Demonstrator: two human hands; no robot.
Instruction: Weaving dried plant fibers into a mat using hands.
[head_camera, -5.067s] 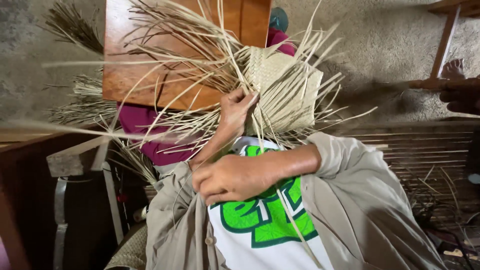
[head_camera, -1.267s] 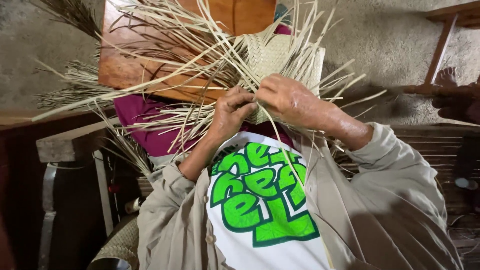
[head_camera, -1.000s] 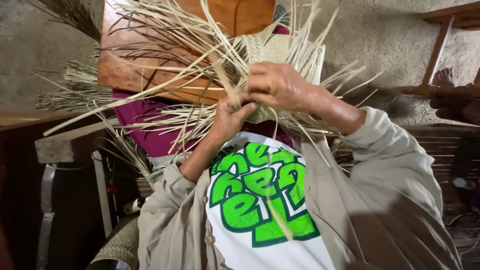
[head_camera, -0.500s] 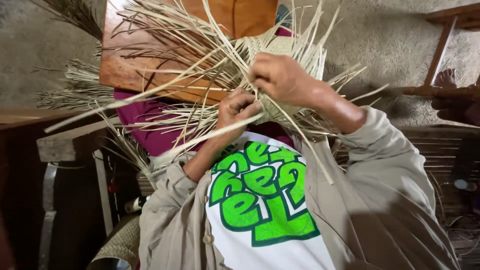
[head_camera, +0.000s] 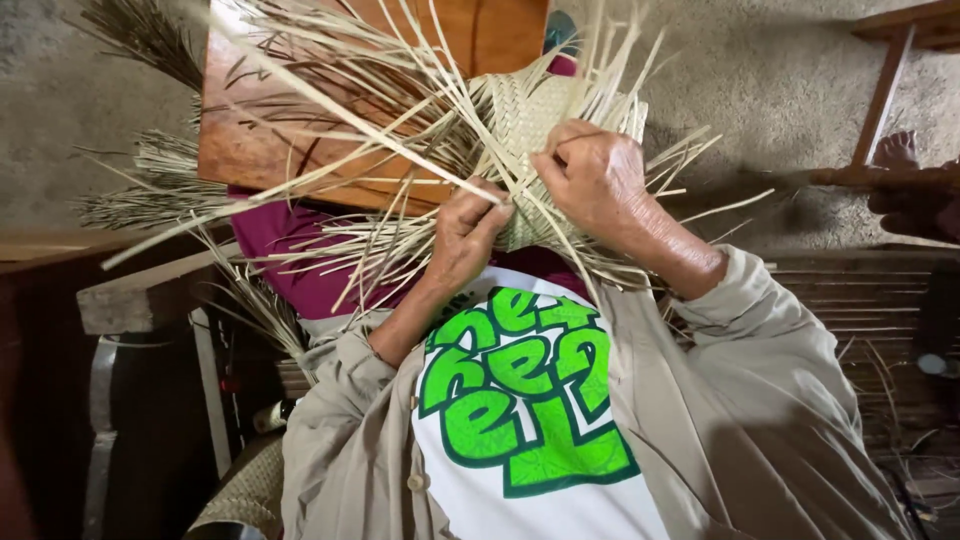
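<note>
From the head view, your left hand pinches one pale straw strip in a closed grip, and your right hand curls shut on the edge of the single woven straw piece. That piece sits against one wooden board on your lap, loose strands too many to count fanning out around both hands.

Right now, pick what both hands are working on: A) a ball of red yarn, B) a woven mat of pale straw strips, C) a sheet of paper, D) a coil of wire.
B: the left hand and the right hand both grip the woven straw piece, whose loose pale strips fan out over the wooden board.
</note>
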